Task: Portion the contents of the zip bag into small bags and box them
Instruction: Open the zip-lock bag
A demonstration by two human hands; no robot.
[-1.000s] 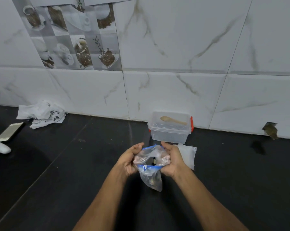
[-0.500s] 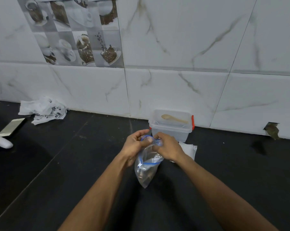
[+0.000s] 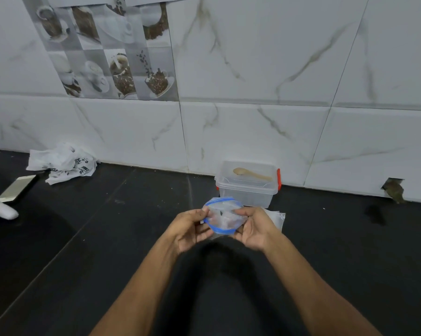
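Observation:
A clear zip bag with a blue zip rim is held over the black counter, its mouth spread wide into a ring facing me. My left hand pinches the rim's left side and my right hand grips the right side. Pale contents show dimly inside. Behind it stands a clear plastic box with red clips, a wooden spoon lying on its lid. A stack of small clear bags lies flat to the right, partly hidden by my right hand.
A crumpled white printed bag lies at the back left by the tiled wall. A flat metallic object and a white object sit at the far left. The wall has a broken hole low on the right.
The bag hung down from pinched fingers half a second ago; now both hands have pulled its blue rim apart and the mouth stands wide. The hands sit slightly lower and closer to me.

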